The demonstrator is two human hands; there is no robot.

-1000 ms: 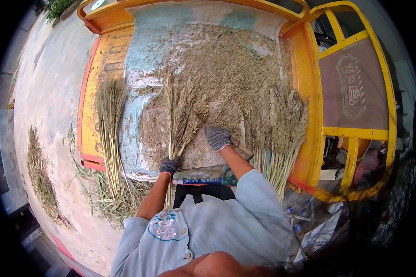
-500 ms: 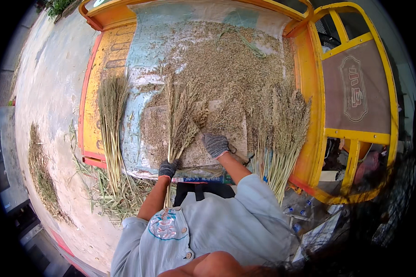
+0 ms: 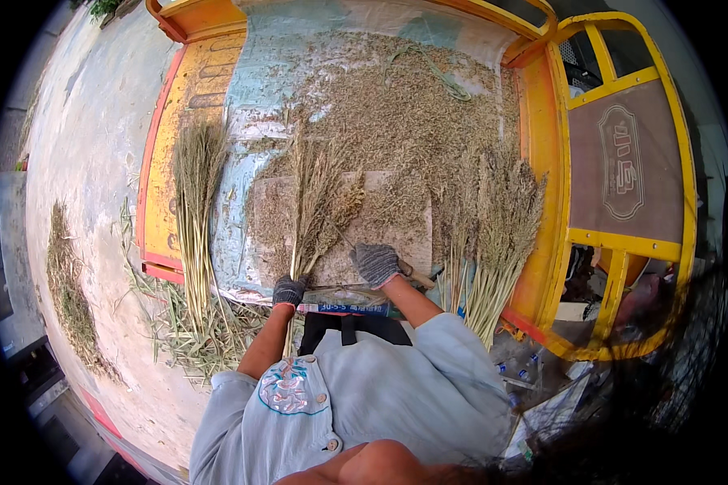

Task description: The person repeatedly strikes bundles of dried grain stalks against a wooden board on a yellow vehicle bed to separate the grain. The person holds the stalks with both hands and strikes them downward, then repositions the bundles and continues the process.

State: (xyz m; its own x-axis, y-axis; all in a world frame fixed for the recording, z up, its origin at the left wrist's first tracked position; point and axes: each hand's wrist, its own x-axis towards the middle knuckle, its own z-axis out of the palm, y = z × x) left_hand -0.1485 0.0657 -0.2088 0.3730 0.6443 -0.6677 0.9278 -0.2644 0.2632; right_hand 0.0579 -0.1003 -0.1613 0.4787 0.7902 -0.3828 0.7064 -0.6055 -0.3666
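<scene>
My left hand (image 3: 289, 290), in a grey knit glove, is closed round the stalks of a bundle of grain heads (image 3: 311, 198). The seed heads fan out away from me over a board (image 3: 416, 234) strewn with loose grain. To the right, my right hand (image 3: 375, 265), gloved alike, is shut on a wooden-handled tool (image 3: 421, 279). Its handle sticks out toward the right, and a thin dark end reaches past the fingers to the seed heads. The rest of the tool is hidden by the glove and stalks.
A yellow truck bed (image 3: 534, 121) holds a pale sheet (image 3: 255, 97) with a thick spread of loose grain (image 3: 396, 105). One stalk bundle (image 3: 196, 194) lies left, another pile (image 3: 501, 234) right. Leafy scraps (image 3: 198, 339) lie on the ground; a yellow-framed gate (image 3: 627, 238) stands right.
My right hand has drawn slightly nearer to me with the tool, and more of its wooden handle shows. The left hand keeps its hold on the bundle. The whole view has shifted a little.
</scene>
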